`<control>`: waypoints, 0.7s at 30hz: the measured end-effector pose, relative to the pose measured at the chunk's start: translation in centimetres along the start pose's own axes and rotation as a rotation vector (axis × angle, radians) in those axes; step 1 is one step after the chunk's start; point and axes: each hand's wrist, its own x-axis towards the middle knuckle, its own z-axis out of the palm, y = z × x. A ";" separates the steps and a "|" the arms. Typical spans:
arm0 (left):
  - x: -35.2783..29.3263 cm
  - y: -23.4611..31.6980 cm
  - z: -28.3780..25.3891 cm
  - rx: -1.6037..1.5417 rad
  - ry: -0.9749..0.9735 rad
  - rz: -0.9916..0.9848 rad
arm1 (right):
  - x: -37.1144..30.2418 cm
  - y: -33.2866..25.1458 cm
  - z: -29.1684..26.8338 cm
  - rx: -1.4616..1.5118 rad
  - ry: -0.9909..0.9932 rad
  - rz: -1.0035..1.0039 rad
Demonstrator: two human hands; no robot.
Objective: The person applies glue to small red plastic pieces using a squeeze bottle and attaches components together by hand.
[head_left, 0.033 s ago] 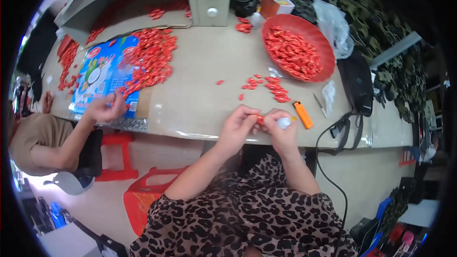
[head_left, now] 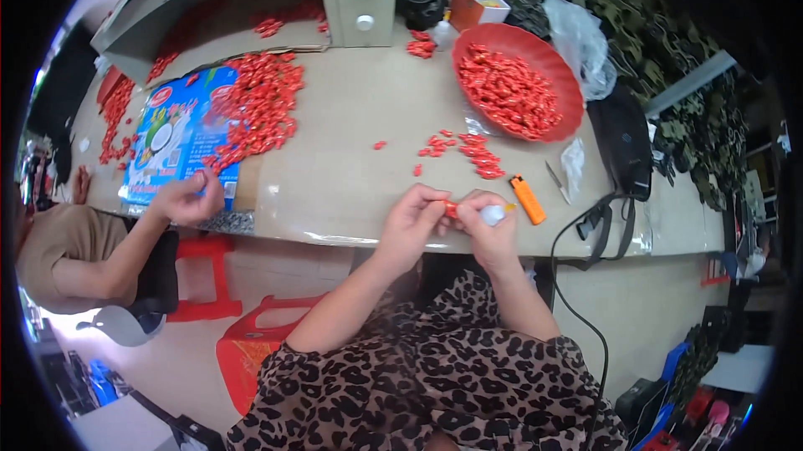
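Both my hands meet above the table's near edge. Between the fingertips of my left hand [head_left: 410, 229] is a small red piece [head_left: 451, 209], closely pinched. My right hand [head_left: 493, 238] has its fingertips at the same piece and is closed round a small white bottle [head_left: 492, 214] with a yellow tip. Just beyond lie several loose red pieces [head_left: 481, 158] on the tabletop. An orange lighter [head_left: 528, 200] rests to the right of my right hand. Farther back, a red scalloped bowl [head_left: 569, 108] is filled with more such pieces.
Tweezers [head_left: 558, 182], crumpled plastic [head_left: 573, 163] and a black bag [head_left: 623, 146] with straps lie at right. At left, a co-worker's hand [head_left: 191, 200] is by a blue printed sheet [head_left: 180, 129] and a red heap [head_left: 263, 104]. A grey machine [head_left: 355, 8] stands behind.
The whole view has shifted slightly to the left. The co-worker's hand has moved a little right and nearer. My hands keep nearly the same pose and hold.
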 end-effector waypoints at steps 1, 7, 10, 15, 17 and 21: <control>-0.2 0.0 0.0 -0.022 0.024 0.012 | -0.1 0.0 0.0 0.037 -0.034 0.008; -0.9 0.2 0.3 -0.018 0.017 0.015 | -0.4 -0.2 0.1 0.083 -0.072 0.002; -0.8 0.4 0.5 -0.021 0.032 0.015 | -0.3 -0.8 0.4 0.115 -0.094 0.000; -0.5 0.3 0.7 -0.012 0.035 0.026 | -0.2 -0.9 0.3 0.133 -0.085 -0.005; -0.5 0.3 0.7 -0.002 0.035 0.025 | -0.2 -1.0 0.3 0.131 -0.077 0.015; -0.6 0.3 0.7 0.018 0.021 0.038 | -0.3 -1.0 0.3 0.132 -0.074 0.032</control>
